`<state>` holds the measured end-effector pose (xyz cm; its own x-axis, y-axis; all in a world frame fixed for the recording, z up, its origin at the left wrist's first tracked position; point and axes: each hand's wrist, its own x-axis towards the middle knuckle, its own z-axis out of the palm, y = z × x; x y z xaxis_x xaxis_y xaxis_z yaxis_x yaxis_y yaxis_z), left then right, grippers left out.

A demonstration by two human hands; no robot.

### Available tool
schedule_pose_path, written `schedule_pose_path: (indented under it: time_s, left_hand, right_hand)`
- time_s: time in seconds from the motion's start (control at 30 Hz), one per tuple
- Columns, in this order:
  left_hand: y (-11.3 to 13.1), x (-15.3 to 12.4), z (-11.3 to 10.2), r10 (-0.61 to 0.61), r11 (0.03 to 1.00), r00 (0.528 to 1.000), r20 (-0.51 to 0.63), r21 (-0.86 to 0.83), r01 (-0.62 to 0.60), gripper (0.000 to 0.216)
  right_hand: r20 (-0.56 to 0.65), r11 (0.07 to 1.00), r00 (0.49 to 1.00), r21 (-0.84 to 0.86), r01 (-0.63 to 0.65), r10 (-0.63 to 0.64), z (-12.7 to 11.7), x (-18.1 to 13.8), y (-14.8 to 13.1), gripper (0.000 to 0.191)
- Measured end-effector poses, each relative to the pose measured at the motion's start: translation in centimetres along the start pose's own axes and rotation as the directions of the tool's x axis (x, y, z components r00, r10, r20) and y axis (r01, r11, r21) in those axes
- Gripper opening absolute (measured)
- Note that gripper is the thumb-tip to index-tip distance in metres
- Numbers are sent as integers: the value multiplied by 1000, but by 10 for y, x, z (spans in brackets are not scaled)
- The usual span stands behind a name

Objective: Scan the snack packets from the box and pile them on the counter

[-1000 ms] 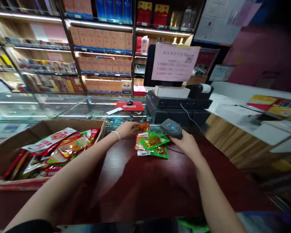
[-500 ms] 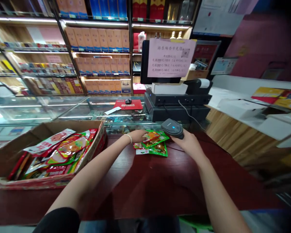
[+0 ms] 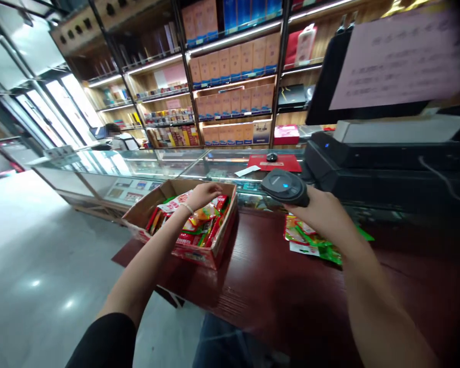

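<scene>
My right hand (image 3: 320,204) is wrapped round a dark grey barcode scanner (image 3: 284,187) with a small blue light, held above the dark red table. Below and behind that hand lies a small pile of green and red snack packets (image 3: 310,240), partly covered by my forearm. Over the cardboard box (image 3: 227,225) is my left hand (image 3: 206,193), its fingers loosely bent and apart, with no object visible in them. Shiny red, green and white snack packets (image 3: 191,232) fill the box beneath it.
A glass display counter (image 3: 176,161) runs behind the table, bearing a red mat (image 3: 291,163) with a black mouse (image 3: 272,157). The register (image 3: 391,158) stands at right. Boxed goods (image 3: 230,64) line the shelves. A person (image 3: 117,137) is far left.
My left hand has moved from the packet pile leftwards to above the box, letting go of the packets. The view has turned left. The scanner stays in my right hand.
</scene>
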<state>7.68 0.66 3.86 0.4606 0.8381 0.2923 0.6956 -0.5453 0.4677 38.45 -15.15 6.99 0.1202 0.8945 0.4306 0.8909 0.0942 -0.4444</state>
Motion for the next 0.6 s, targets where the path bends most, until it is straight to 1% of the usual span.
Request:
schedule_pose_path:
  time_s: [0.1,0.17,0.2,0.27,0.33,0.4,0.43,0.47,0.5,0.57,0.6]
  left_hand:
    - [-39,-19,-6,-75,995,997,23,-57,76,30]
    - [-57,-28,-5,-106,994,993,44,-19,107,38]
    - [-63,-32,-4,-101,995,992,76,26,100,43]
    - [-71,-38,1,-52,990,982,181,140,27,57]
    - [-73,-41,7,-5,968,956,294,240,-69,77]
    - [-72,-42,12,-13,938,940,341,331,-107,93]
    - [-71,-42,14,-27,925,938,345,364,-107,97]
    - [-70,-42,14,-37,916,936,349,386,-108,97]
    - [-68,-42,14,-38,910,936,349,398,-112,92]
    - [-65,-42,11,-32,914,942,335,390,-108,70]
    - [-63,-42,9,-38,922,952,304,378,-84,57]
  right_hand:
    - [54,999,998,-12,36,-36,23,8,-31,36]
    - [86,998,994,9,66,-67,38,10,-44,37]
    - [103,997,992,16,76,-77,45,10,-48,38]
    - [145,996,986,5,88,-88,57,10,-54,36]
    - [176,995,980,-22,94,-88,65,8,-57,35]
    - [191,994,977,-37,107,-98,69,7,-59,35]
    - [192,992,976,-39,116,-107,70,6,-59,35]
    - [197,991,974,-40,125,-115,70,5,-59,34]
    - [204,990,972,-44,131,-120,70,4,-58,33]
    - [217,990,969,-46,131,-118,70,3,-57,31]
    - [219,991,969,-40,125,-114,70,3,-56,31]
